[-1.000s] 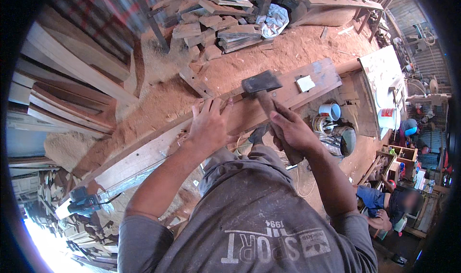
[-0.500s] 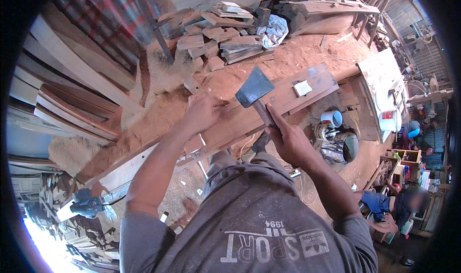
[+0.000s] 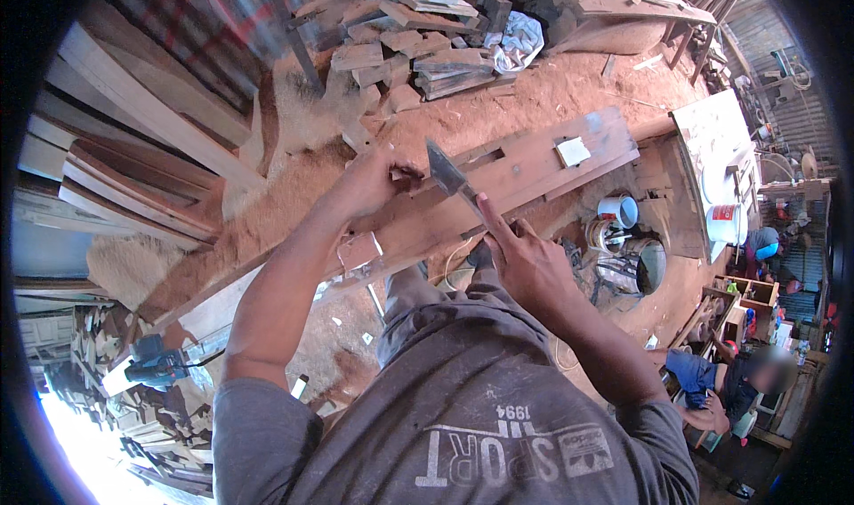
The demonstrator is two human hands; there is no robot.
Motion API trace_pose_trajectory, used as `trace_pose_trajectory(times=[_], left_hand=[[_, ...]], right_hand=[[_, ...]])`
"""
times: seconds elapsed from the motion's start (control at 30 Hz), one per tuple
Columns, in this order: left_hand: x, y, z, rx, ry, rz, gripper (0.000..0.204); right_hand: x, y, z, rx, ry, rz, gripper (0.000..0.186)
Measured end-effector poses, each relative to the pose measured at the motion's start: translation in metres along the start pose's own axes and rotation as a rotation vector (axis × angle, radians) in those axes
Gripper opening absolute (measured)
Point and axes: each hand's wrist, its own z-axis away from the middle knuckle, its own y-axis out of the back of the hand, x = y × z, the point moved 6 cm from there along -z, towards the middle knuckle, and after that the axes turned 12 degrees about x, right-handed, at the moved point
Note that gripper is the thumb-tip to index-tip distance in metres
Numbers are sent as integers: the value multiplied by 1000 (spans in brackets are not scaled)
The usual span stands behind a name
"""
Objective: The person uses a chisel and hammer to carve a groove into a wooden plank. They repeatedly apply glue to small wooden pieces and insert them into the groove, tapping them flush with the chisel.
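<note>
My right hand point(image 3: 527, 260) is shut on the handle of a hatchet point(image 3: 447, 172), whose grey blade is raised on edge above a long reddish plank point(image 3: 525, 163). The index finger lies stretched along the handle. My left hand point(image 3: 372, 178) rests on the same plank just left of the blade, its fingers curled around a small dark piece of wood. The plank runs from the lower left to the upper right across the sawdust-covered ground. A small pale square block point(image 3: 572, 151) lies on the plank's far end.
Cut wood blocks point(image 3: 418, 47) are piled at the top, stacked boards point(image 3: 133, 149) lean at the left. A white and blue mug point(image 3: 616, 211), a pot point(image 3: 645, 265) and a white bucket point(image 3: 725, 223) stand at the right. A power tool point(image 3: 151, 367) lies at the lower left. Another person point(image 3: 729, 385) sits at the lower right.
The hatchet has lifted off the plank and turned on edge. My left hand has slid left and up along the plank and closed on the small piece.
</note>
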Motion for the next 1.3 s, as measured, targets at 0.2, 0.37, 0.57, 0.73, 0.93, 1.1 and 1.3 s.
trace_pose_trajectory(times=[0.2, 0.37, 0.57, 0.73, 0.93, 1.1, 1.3], left_hand=[[22, 4, 1, -70, 69, -96, 29], [-3, -2, -3, -80, 71, 24, 32], [-7, 0, 4, 24, 67, 41, 27], [23, -2, 23, 131, 5, -317, 26], [69, -41, 63, 268, -132, -710, 74], [86, -65, 67, 268, 31, -695, 114], [73, -84, 68, 255, 198, -739, 120]], right_hand=[[0, -7, 6, 127, 5, -16, 66], [-10, 13, -1, 4, -36, -60, 66], [0, -2, 4, 79, -67, -146, 64], [53, 8, -1, 150, -348, -709, 59], [165, 26, -14, 454, -680, -1021, 61], [220, 38, -15, 379, -787, -922, 62], [264, 12, -8, 292, -595, -729, 75]])
